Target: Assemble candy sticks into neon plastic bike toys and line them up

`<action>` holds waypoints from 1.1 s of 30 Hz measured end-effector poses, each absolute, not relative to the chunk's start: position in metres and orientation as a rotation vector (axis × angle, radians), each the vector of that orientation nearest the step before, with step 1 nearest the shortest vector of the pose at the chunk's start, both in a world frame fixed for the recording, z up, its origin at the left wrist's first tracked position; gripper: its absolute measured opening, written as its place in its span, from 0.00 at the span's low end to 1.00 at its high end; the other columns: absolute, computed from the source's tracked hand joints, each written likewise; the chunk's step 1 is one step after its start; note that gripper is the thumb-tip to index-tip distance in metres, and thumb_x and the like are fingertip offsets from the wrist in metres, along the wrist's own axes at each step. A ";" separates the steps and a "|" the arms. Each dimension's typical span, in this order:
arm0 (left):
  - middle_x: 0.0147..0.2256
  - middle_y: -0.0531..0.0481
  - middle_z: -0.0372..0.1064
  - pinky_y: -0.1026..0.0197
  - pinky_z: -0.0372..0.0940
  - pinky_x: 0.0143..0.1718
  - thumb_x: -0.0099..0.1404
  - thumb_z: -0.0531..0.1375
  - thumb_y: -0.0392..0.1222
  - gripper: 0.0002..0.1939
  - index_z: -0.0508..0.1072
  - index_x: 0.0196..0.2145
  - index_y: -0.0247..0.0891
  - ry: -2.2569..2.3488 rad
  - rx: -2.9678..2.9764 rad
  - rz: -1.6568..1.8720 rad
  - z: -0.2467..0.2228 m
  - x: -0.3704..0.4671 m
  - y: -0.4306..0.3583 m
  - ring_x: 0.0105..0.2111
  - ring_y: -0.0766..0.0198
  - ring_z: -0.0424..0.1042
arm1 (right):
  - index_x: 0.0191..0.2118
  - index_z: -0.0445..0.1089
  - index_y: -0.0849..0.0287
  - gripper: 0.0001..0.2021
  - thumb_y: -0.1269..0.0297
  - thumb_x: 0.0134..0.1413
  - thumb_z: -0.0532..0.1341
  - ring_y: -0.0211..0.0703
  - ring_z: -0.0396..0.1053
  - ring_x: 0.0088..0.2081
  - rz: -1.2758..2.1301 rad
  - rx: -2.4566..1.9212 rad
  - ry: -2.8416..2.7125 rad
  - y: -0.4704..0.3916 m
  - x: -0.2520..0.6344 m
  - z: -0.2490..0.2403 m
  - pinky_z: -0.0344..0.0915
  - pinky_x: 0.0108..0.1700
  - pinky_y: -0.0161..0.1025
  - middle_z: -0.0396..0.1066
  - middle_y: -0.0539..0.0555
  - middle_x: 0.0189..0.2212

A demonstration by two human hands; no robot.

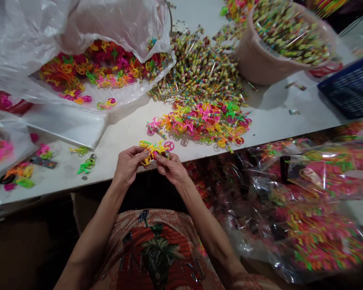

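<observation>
Over the front edge of the white table, my left hand [129,163] pinches the left side of a small yellow plastic toy [153,152] with round wheel-like parts. From the other side my right hand [172,167] grips the same toy, its fingers closed near a pink ring. Just beyond the hands lies a pile of colourful plastic pieces [199,121] in pink, yellow, orange, green and red. Behind that pile spreads a heap of small clear-wrapped tubes [202,70]. A green piece [86,166] rests on the table to the left of my left hand.
A plastic bag [133,94] of coloured pieces lies open at the back left, by a white tray [69,125]. A pink bucket [257,60] of wrapped tubes and a blue basket [351,86] stand right. Filled clear bags [323,233] lie below the table's right side.
</observation>
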State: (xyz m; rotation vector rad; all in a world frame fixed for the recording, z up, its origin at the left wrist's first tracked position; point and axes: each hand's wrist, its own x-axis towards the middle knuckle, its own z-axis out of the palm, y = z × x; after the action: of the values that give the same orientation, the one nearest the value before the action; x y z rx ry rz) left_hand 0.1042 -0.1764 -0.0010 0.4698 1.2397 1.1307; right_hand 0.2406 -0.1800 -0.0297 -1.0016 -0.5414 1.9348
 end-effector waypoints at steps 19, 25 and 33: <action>0.22 0.52 0.72 0.67 0.64 0.18 0.33 0.74 0.46 0.20 0.75 0.23 0.33 1.261 0.487 1.216 -0.007 0.114 -0.179 0.19 0.70 0.68 | 0.25 0.69 0.62 0.20 0.57 0.27 0.75 0.23 0.50 0.14 1.878 -1.054 -0.512 -0.179 0.242 -0.031 0.45 0.15 0.28 0.63 0.43 0.17; 0.25 0.53 0.73 0.64 0.67 0.26 0.34 0.75 0.44 0.19 0.75 0.24 0.36 1.145 0.374 1.202 -0.022 0.111 -0.185 0.24 0.68 0.70 | 0.25 0.70 0.61 0.18 0.63 0.23 0.75 0.24 0.51 0.16 1.767 -1.128 -0.622 -0.179 0.246 -0.028 0.46 0.15 0.28 0.64 0.43 0.17; 0.29 0.50 0.72 0.66 0.64 0.34 0.44 0.73 0.40 0.11 0.78 0.26 0.37 0.982 0.831 1.143 -0.017 0.091 -0.185 0.31 0.68 0.69 | 0.29 0.74 0.62 0.14 0.67 0.30 0.73 0.25 0.54 0.20 1.809 -1.046 -0.962 -0.176 0.263 -0.016 0.51 0.20 0.27 0.66 0.45 0.22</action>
State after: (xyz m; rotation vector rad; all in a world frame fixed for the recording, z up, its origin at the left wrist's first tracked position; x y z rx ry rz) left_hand 0.0912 -0.1847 -0.0173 0.8311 0.9824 1.1432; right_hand 0.2626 -0.1762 -0.0165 -1.0460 -0.9618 1.8090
